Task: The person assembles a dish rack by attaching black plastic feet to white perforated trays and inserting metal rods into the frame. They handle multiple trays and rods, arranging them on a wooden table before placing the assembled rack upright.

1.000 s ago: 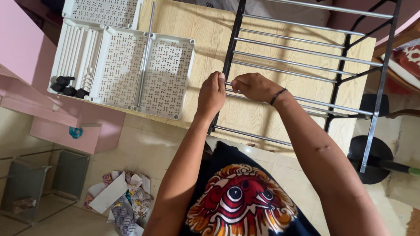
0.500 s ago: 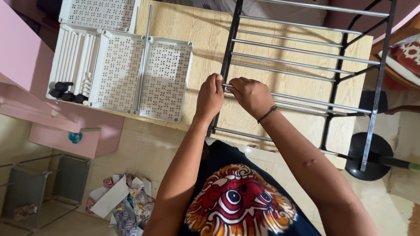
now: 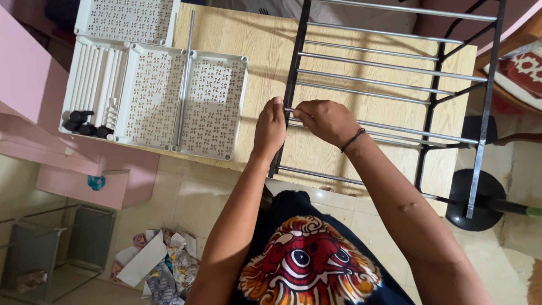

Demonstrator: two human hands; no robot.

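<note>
Far left: pink furniture (image 3: 34, 141) cut off by the frame edge, grey wire bins (image 3: 34, 265) on the floor below it, contents too blurred to tell; crumpled paper pile (image 3: 155, 262) beside them on the tiles. On the wooden table (image 3: 254, 45), white perforated plastic trays (image 3: 186, 101) lie flat side by side, top one cut off at the upper edge; a loose silver rod (image 3: 182, 85) lies across them, small black caps (image 3: 84, 124) sit at the left tray's corner, exact shape hard to make out. Centre: left hand (image 3: 270, 129) is curled, thumb and fingers pinched on the end of a thin metal rod (image 3: 395, 129) right at the black upright of the rack frame (image 3: 291, 85); fingertips hide the joint. Right hand (image 3: 324, 120) closed around the same rod just beside the left, black band on the wrist. The rack lies flat on the table, silver rungs running right to its other black side, top corner out of frame. Far right: round black base (image 3: 474, 197) on the floor, patterned red cushion (image 3: 525, 68) partly cut off
</note>
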